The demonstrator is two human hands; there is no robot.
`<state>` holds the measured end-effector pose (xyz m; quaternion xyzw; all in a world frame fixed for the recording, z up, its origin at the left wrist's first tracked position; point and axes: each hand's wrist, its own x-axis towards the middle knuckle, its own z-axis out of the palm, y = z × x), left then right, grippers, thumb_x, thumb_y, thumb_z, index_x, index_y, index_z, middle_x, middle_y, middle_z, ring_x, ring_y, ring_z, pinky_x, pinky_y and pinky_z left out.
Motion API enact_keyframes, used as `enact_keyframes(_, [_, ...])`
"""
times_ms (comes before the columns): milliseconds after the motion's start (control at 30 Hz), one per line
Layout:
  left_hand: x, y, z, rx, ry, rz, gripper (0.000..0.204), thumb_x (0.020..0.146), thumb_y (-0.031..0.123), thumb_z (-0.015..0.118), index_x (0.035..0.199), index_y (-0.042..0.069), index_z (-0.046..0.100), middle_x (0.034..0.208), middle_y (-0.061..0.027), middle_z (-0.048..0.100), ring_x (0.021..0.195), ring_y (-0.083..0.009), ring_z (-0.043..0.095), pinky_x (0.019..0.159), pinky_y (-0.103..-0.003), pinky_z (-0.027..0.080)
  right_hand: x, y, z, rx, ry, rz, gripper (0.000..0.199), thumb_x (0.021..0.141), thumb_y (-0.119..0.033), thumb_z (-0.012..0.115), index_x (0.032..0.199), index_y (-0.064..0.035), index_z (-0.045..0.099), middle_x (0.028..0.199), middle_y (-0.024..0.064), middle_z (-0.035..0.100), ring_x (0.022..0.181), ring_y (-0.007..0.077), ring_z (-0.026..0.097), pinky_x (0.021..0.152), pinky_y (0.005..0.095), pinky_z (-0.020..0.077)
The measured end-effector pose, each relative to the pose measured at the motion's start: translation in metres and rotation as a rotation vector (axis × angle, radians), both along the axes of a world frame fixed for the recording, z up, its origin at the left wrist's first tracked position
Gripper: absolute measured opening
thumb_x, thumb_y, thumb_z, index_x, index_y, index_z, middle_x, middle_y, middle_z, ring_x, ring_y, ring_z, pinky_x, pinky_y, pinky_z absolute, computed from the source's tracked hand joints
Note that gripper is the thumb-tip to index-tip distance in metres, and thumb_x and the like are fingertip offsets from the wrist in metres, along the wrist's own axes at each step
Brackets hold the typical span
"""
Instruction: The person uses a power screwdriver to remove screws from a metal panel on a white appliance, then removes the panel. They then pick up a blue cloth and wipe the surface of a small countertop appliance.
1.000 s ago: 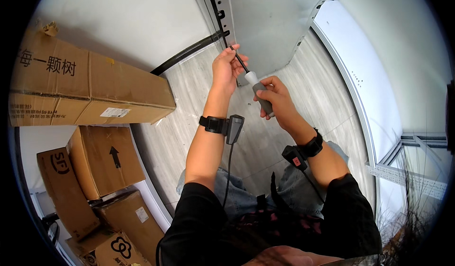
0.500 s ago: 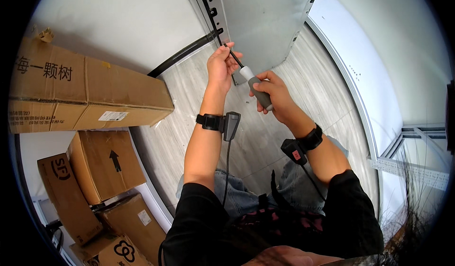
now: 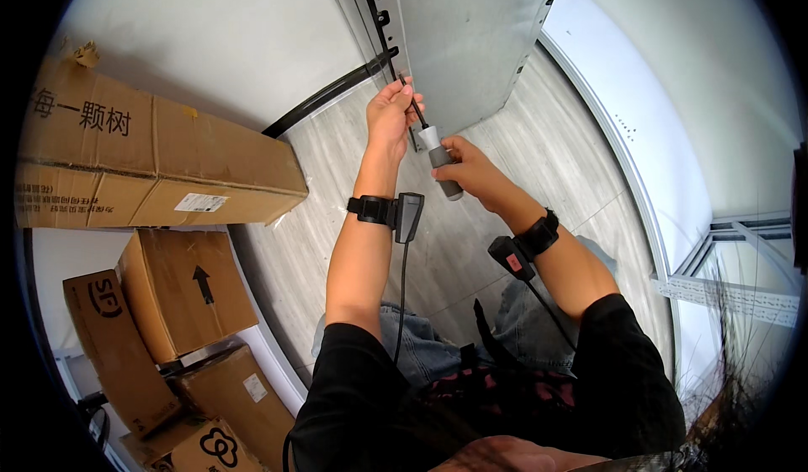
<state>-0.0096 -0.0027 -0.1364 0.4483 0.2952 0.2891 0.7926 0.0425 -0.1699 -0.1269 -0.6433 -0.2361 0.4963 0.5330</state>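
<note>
A screwdriver (image 3: 430, 138) with a grey handle, a pale collar and a dark shaft points up at the edge of a grey metal panel (image 3: 471, 47). My right hand (image 3: 473, 172) is closed around its handle. At the shaft's upper end, the fingers of my left hand (image 3: 390, 119) are closed about the metal close to the panel's side. My fingers hide the tip, and whether it sits in a screw I cannot tell. Dark fittings and holes run along the panel's edge (image 3: 383, 19) above my left hand.
A long cardboard box (image 3: 168, 156) lies at the left, with several smaller cartons (image 3: 189, 291) below it. Wood-look floor (image 3: 337, 161) spreads under my arms. A white curved ledge (image 3: 627, 127) and a perforated metal frame (image 3: 732, 299) stand at the right. Cables hang from both wrist straps.
My right hand has shifted left with the screwdriver's handle, and its grip has turned. The screwdriver now stands steeper in view. My left hand stays at the shaft.
</note>
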Motion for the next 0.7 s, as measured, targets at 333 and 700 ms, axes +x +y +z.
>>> enact_keyframes(333, [0.001,-0.006,0.007,-0.013,0.058,0.009,0.021,0.091,0.014,0.057,0.11,0.007,0.059,0.08,-0.0021,0.062,0.066,-0.0109,0.059,0.06,-0.024,0.048,0.0,0.001,-0.015,-0.002,-0.449,0.107,0.056,0.067,-0.017,0.074,0.114,0.0016,0.047,0.09,0.0133,0.058,0.085,0.0202,0.057,0.071,0.0354,0.0463])
enact_keyframes(700, [-0.002,0.0,0.004,0.034,0.072,-0.033,0.022,0.088,0.015,0.06,0.109,0.009,0.059,0.08,-0.0016,0.061,0.066,-0.012,0.062,0.058,-0.024,0.052,0.008,0.003,-0.011,-0.003,-0.066,0.181,0.063,0.064,-0.015,0.073,0.117,0.0037,0.045,0.094,0.0155,0.059,0.086,0.0218,0.059,0.071,0.0352,0.048])
